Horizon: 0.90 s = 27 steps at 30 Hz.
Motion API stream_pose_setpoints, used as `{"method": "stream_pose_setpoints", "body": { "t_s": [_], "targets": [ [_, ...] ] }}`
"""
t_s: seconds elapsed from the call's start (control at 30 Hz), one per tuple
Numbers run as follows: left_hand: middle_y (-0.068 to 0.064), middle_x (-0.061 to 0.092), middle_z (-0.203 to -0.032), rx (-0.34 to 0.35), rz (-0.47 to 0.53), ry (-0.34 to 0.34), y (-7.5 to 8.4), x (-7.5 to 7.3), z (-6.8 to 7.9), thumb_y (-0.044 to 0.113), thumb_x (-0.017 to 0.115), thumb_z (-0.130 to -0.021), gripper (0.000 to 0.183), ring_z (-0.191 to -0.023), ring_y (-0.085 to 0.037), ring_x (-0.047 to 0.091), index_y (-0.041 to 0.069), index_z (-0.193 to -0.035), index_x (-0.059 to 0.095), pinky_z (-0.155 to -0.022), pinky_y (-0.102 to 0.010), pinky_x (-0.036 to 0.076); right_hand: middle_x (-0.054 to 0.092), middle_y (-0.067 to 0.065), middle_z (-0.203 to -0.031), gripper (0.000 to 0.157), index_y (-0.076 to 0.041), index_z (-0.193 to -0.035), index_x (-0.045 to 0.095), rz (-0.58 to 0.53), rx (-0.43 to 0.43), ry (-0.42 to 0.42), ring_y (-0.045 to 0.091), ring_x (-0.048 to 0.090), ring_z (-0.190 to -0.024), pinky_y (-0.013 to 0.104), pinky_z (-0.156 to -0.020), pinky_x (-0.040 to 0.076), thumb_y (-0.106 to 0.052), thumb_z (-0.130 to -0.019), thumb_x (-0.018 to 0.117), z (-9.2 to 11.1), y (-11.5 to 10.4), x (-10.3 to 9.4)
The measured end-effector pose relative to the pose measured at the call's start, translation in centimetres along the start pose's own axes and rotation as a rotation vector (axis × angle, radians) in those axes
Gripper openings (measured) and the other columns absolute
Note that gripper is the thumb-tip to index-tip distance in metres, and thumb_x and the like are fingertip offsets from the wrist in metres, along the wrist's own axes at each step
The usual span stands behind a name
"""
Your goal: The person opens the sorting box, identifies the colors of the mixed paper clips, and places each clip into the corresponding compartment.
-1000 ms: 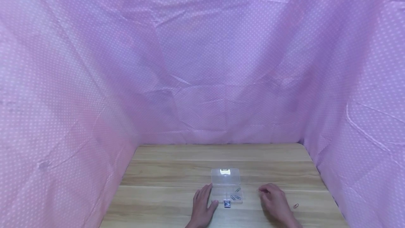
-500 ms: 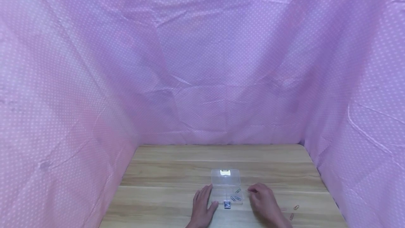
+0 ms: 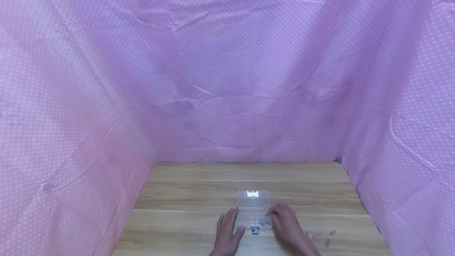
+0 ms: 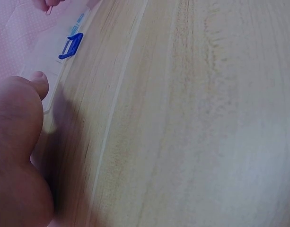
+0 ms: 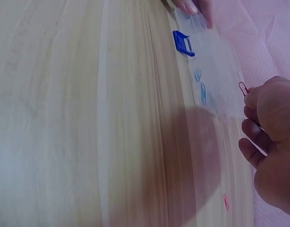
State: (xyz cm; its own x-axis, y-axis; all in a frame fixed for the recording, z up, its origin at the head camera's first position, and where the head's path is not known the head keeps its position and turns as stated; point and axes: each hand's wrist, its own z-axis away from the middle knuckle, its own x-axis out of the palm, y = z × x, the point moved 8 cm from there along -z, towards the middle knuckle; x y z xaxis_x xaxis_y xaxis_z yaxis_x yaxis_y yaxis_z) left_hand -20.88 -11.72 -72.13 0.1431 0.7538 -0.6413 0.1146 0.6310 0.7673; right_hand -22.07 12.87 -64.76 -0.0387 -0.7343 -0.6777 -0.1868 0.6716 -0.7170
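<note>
A clear plastic box point(image 3: 245, 218) stands on the table with its lid point(image 3: 243, 199) raised at the back and a blue latch point(image 3: 255, 230) at the front. My left hand point(image 3: 226, 233) rests against the box's left side, fingers extended and thumb point(image 4: 39, 84) at the near corner. Between thumb and forefinger, my right hand point(image 3: 287, 224) pinches a red paper clip point(image 5: 242, 88) over the box's right edge. Several paper clips point(image 3: 266, 223), blue ones among them, lie in the right-hand compartment. The left compartment holds none that show.
Several loose paper clips lie on the wooden table point(image 3: 185, 196) to the right, near the right forearm: an orange one point(image 3: 332, 232), a reddish one point(image 3: 327, 243) and pink ones point(image 3: 316, 235) among them. Pink dotted cloth point(image 3: 227, 129) encloses the table at the back and sides.
My right hand has moved left with the paper clip, from the table beside the box to its right edge, uncovering more loose clips. My left hand and the box have stayed put.
</note>
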Motion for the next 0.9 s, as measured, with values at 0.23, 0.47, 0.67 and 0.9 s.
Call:
{"method": "stream_pose_setpoints", "body": {
  "t_s": [0.23,0.47,0.67,0.9],
  "targets": [
    [-0.018,0.054,-0.173,0.059,-0.004,0.076,-0.1,-0.2,0.6,0.045,0.069,-0.11,0.071,-0.163,-0.047,0.045,0.015,-0.17,0.049,-0.138,-0.013,-0.013,0.074,-0.01,-0.102,0.02,-0.018,-0.101,0.081,0.074,-0.046,-0.022,0.015,0.071,-0.105,0.046,-0.104,0.067,0.001,-0.096,0.08,-0.5,-1.1,1.9],
    [-0.014,0.05,-0.177,0.018,-0.005,0.037,-0.3,-0.2,0.4,0.045,0.07,-0.109,0.073,-0.166,-0.043,0.042,0.016,-0.172,0.046,-0.147,-0.048,0.002,0.074,-0.01,-0.097,0.02,-0.017,-0.097,0.081,0.125,-0.099,0.026,0.014,0.071,-0.101,0.052,-0.105,0.066,0.003,-0.093,0.082,-1.0,-2.1,2.8],
    [-0.019,0.055,-0.172,0.08,-0.022,0.087,-0.2,-0.1,0.6,0.045,0.069,-0.11,0.071,-0.161,-0.048,0.047,0.011,-0.169,0.049,-0.123,0.003,-0.021,0.07,-0.012,-0.098,0.017,-0.017,-0.099,0.081,0.174,-0.113,0.07,0.012,0.067,-0.102,0.048,-0.103,0.066,-0.001,-0.094,0.083,-1.0,-2.6,3.0],
    [-0.019,0.057,-0.171,0.094,-0.035,0.095,0.2,-0.2,0.4,0.047,0.067,-0.112,0.07,-0.16,-0.048,0.049,0.011,-0.169,0.05,-0.143,-0.035,0.005,0.075,-0.007,-0.103,0.014,-0.015,-0.106,0.082,0.156,-0.112,0.09,0.016,0.07,-0.105,0.054,-0.108,0.064,-0.004,-0.098,0.083,-1.4,-2.8,3.0]
  ]
}}
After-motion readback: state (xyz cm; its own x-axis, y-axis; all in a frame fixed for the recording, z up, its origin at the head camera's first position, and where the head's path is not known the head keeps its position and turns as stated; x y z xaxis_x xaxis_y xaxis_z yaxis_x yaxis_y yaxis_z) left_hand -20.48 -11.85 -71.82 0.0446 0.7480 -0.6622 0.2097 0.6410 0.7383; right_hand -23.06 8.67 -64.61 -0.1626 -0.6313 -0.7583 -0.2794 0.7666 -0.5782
